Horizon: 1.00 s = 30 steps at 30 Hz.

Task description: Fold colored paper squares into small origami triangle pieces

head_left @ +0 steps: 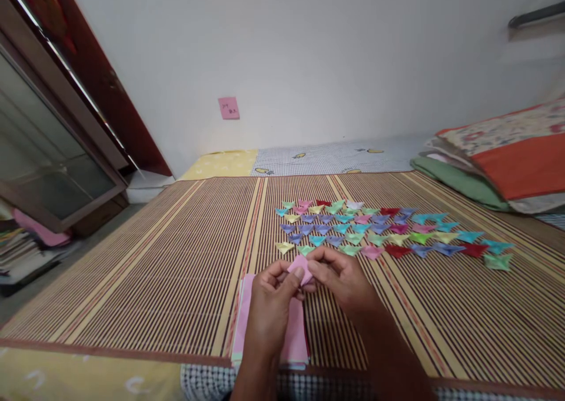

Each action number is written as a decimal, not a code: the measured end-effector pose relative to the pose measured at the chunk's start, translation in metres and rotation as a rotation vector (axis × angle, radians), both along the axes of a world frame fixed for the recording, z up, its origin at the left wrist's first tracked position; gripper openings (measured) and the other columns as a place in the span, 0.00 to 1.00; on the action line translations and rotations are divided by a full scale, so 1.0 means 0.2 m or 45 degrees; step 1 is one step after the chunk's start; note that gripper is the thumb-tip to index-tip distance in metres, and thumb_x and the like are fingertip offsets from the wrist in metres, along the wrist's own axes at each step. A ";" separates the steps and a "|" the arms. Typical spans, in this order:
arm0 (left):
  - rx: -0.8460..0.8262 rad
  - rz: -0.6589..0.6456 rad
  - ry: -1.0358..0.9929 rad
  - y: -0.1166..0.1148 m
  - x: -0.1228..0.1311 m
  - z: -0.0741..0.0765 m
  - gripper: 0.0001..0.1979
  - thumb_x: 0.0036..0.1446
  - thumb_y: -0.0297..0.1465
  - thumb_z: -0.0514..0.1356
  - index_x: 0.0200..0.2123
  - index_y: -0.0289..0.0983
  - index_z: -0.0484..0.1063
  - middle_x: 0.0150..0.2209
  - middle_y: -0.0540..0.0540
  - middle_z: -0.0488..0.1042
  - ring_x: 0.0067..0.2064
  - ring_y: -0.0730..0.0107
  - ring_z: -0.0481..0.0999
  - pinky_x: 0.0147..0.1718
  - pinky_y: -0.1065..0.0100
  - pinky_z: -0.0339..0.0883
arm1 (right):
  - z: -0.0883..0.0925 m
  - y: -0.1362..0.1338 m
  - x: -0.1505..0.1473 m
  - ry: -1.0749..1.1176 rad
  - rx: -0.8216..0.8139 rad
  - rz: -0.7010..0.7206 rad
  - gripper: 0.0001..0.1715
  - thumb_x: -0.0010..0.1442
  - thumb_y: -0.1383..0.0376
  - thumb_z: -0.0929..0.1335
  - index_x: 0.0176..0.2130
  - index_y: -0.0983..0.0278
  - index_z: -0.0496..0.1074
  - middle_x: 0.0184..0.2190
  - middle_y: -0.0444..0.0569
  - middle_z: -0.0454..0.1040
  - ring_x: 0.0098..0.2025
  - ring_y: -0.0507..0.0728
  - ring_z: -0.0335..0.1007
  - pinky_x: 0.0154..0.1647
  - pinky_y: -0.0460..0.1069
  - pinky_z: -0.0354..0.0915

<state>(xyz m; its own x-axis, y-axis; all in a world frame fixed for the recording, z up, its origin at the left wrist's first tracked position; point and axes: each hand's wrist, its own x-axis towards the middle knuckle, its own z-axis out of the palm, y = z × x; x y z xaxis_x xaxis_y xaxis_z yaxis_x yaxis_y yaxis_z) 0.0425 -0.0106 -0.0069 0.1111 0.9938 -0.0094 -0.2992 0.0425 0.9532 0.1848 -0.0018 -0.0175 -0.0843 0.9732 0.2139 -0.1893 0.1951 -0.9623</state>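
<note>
A small folded piece of pink paper (300, 267) is held up between both hands, above the striped mat. My left hand (274, 292) pinches its left side, the thumb lying on its face. From the right, my right hand (342, 280) grips the other edge between thumb and fingers. Under my left wrist lies a stack of paper sheets (296, 342), pink on top, partly hidden by that arm. Just beyond my hands, several rows of small folded paper shapes (362, 227) in many colours spread to the right across the mat.
The striped bamboo mat (176, 259) covers a bed. Folded bedding (468, 183) with a floral and orange pillow (512, 148) lies at the far right. A pink note (228, 108) sticks to the white wall. A glass-panelled cabinet (53, 136) stands on the left.
</note>
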 end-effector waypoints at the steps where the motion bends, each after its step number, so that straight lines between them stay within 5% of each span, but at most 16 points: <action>1: 0.002 0.023 -0.022 0.01 0.00 0.00 0.13 0.51 0.39 0.72 0.26 0.34 0.78 0.24 0.47 0.79 0.26 0.73 0.76 0.27 0.75 0.67 | 0.00 0.00 0.01 -0.002 0.005 0.034 0.12 0.60 0.57 0.75 0.32 0.63 0.76 0.26 0.42 0.73 0.28 0.51 0.70 0.31 0.46 0.70; 11: -0.079 -0.173 -0.111 0.02 -0.03 -0.03 0.15 0.47 0.37 0.75 0.27 0.34 0.75 0.23 0.47 0.80 0.24 0.72 0.77 0.29 0.70 0.72 | 0.00 0.00 0.02 -0.095 0.016 -0.139 0.12 0.60 0.58 0.73 0.31 0.63 0.75 0.24 0.42 0.71 0.26 0.51 0.65 0.28 0.47 0.62; 18: -0.080 -0.200 -0.071 0.03 -0.02 -0.03 0.18 0.47 0.38 0.75 0.24 0.35 0.71 0.21 0.47 0.79 0.22 0.72 0.77 0.26 0.72 0.71 | 0.02 0.00 0.02 -0.133 0.075 -0.096 0.11 0.61 0.58 0.72 0.31 0.62 0.75 0.25 0.42 0.72 0.29 0.53 0.68 0.31 0.48 0.64; 25: 0.019 -0.044 0.156 -0.01 0.02 -0.02 0.17 0.51 0.37 0.73 0.25 0.36 0.69 0.21 0.52 0.75 0.24 0.74 0.75 0.26 0.74 0.66 | 0.02 -0.01 0.00 -0.257 0.192 -0.276 0.12 0.63 0.61 0.71 0.28 0.62 0.73 0.24 0.42 0.70 0.27 0.52 0.65 0.29 0.47 0.62; 30: 0.042 -0.337 0.143 -0.01 0.01 0.00 0.19 0.60 0.44 0.65 0.27 0.35 0.73 0.25 0.44 0.79 0.23 0.72 0.75 0.28 0.70 0.67 | 0.02 -0.01 0.02 -0.086 0.110 -0.272 0.15 0.61 0.57 0.72 0.27 0.62 0.72 0.22 0.40 0.68 0.25 0.51 0.63 0.27 0.46 0.62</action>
